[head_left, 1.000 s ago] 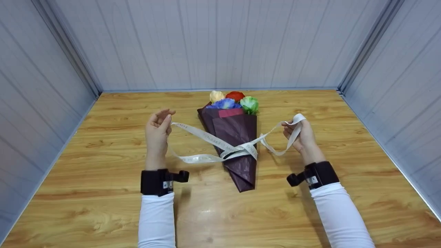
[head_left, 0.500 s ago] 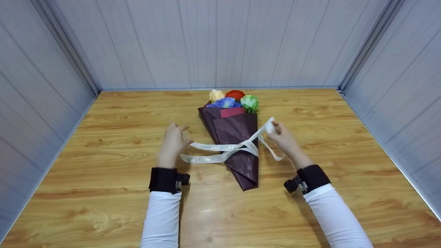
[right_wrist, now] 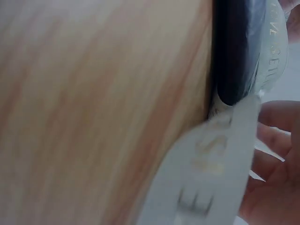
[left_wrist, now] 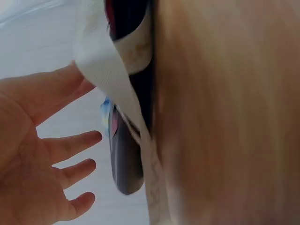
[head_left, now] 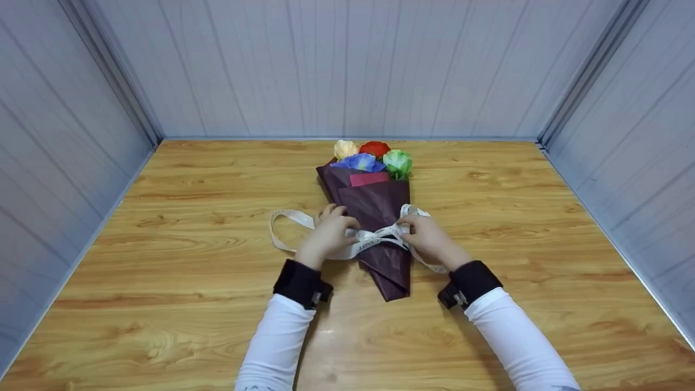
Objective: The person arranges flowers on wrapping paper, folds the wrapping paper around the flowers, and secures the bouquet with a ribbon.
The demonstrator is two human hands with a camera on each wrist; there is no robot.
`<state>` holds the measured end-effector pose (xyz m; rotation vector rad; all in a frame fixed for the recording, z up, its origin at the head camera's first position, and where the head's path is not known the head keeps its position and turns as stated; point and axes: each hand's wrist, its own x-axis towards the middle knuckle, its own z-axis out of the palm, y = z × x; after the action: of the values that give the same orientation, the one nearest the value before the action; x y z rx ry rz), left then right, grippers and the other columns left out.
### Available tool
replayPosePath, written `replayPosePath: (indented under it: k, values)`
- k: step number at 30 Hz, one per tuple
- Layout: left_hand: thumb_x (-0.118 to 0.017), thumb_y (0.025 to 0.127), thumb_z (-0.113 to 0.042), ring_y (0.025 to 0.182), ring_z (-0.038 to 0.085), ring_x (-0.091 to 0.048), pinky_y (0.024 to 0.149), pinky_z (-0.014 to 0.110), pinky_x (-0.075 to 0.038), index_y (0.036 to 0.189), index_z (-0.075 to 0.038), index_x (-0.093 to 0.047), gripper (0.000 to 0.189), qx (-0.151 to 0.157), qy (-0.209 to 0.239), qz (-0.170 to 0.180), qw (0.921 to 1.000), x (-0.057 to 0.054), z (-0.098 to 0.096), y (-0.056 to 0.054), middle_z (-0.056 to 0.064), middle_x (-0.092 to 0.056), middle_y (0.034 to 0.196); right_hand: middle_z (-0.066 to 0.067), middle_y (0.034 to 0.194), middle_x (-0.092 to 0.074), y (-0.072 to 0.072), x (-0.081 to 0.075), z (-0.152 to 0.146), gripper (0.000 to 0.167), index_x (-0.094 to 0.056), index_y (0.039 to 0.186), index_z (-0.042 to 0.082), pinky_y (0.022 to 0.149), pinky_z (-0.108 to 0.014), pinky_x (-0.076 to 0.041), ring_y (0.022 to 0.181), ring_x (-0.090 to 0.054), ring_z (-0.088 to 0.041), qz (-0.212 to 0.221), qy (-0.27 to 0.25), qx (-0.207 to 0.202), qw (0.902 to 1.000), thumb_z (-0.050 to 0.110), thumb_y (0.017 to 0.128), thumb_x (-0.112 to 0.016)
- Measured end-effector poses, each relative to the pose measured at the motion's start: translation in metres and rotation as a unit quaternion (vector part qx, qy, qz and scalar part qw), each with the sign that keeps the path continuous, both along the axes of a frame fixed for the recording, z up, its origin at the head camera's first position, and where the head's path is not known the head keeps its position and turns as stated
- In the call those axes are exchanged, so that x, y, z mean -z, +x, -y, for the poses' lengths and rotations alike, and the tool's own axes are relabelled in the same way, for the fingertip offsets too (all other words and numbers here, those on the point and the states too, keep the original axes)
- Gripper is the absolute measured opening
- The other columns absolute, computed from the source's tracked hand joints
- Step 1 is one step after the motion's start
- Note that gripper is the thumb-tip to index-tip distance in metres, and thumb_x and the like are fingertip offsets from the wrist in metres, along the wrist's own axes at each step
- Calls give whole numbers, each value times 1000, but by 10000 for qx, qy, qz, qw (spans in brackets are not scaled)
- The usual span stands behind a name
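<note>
A bouquet in dark purple wrapping paper (head_left: pixel 372 206) lies on the table, its narrow end toward me. White printed ribbon (head_left: pixel 374 237) crosses its lower half, with a knot or crossing on top. My left hand (head_left: pixel 326 234) pinches the ribbon between thumb and index finger at the bouquet's left side; its other fingers (left_wrist: pixel 79 143) are spread loosely. On the right side, my right hand (head_left: pixel 431 239) pinches another part of the ribbon close to the paper. Ribbon loops out left of the left hand, and a tail hangs below the right hand.
Cream, red, blue and green flowers (head_left: pixel 398 163) top the bouquet at the far end. Wood-grain table (head_left: pixel 179 244) surrounds it. Pale panel walls (head_left: pixel 347 70) close off the back and both sides. Each wrist wears a black strap (head_left: pixel 297 283) with a small camera.
Both hands have moved inward from either side to the bouquet's middle, bringing the ribbon along. The stretched ribbon has gone slack into loops near the crossing. The bouquet has stayed nearly in place.
</note>
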<state>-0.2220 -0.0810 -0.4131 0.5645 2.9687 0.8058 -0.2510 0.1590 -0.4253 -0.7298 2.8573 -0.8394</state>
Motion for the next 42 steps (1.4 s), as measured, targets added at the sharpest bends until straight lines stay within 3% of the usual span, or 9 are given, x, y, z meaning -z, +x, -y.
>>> replayPosePath:
  k: [1,6,8,12,16,19,24,31,42]
  values:
    - [-72,82,-20,130,41,-32,103,62,-19,95,-8,-71,17,71,-5,0,10000,1,-3,0,21,-52,130,-21,103,-67,0,0,0,32,-63,114,-6,82,-41,-48,87,-59,-30,-73,64,-59,9999,5,85,-59]
    - [-74,81,-22,105,32,-41,95,55,-26,78,-9,-68,15,235,-92,90,9996,3,-8,1,11,-56,99,-31,126,-54,-1,2,1,25,-68,104,-8,102,-45,-40,123,-48,-41,-230,97,-218,9995,0,81,-60]
    - [-75,80,-22,98,30,-41,91,52,-27,74,-8,-66,17,313,-118,151,9993,4,-7,1,8,-53,91,-31,120,-59,-1,3,0,19,-70,95,-8,100,-45,-43,119,-52,-42,-335,212,-231,9989,1,80,-63]
    - [-74,80,-18,91,27,-44,91,48,-30,68,-5,-61,23,442,46,110,9990,6,-4,-1,6,-51,82,-18,83,-70,-2,4,-3,13,-70,77,-4,81,-41,-51,87,-64,-35,-555,541,-230,9967,7,81,-67]
    - [-70,83,-9,77,21,-49,80,36,-41,67,-3,-57,22,379,298,114,9988,7,6,-4,3,-50,74,-10,69,-65,-2,5,-9,18,-68,71,-3,68,-36,-49,68,-59,-24,-336,594,-42,9977,9,84,-68]
    - [-66,84,-5,66,16,-47,62,29,-39,66,-6,-53,22,178,324,506,9980,6,18,-3,-1,-46,66,-4,61,-57,-1,5,-16,23,-65,64,-1,60,-30,-44,61,-49,-18,-187,644,222,9975,11,83,-70]
    - [-62,82,-3,59,13,-44,55,24,-34,64,-11,-47,25,88,334,1139,9929,4,32,-1,-4,-43,60,3,58,-41,0,6,-25,33,-52,56,4,57,-27,-35,59,-41,-16,-257,700,319,9967,11,80,-73]
    - [-59,85,-5,57,13,-41,56,23,-32,65,-13,-43,27,121,114,1560,9876,2,42,3,-4,-39,60,-3,64,-50,-2,4,-33,19,-58,63,-1,60,-31,-41,62,-47,-20,-215,818,459,9954,2,78,-70]
    - [-62,85,-4,57,12,-38,57,23,-31,63,-12,-41,31,299,186,1683,9851,2,55,6,-4,-37,60,-4,66,-46,-5,4,-50,25,-52,62,2,60,-30,-38,64,-46,-21,-17,848,756,9935,4,80,-69]
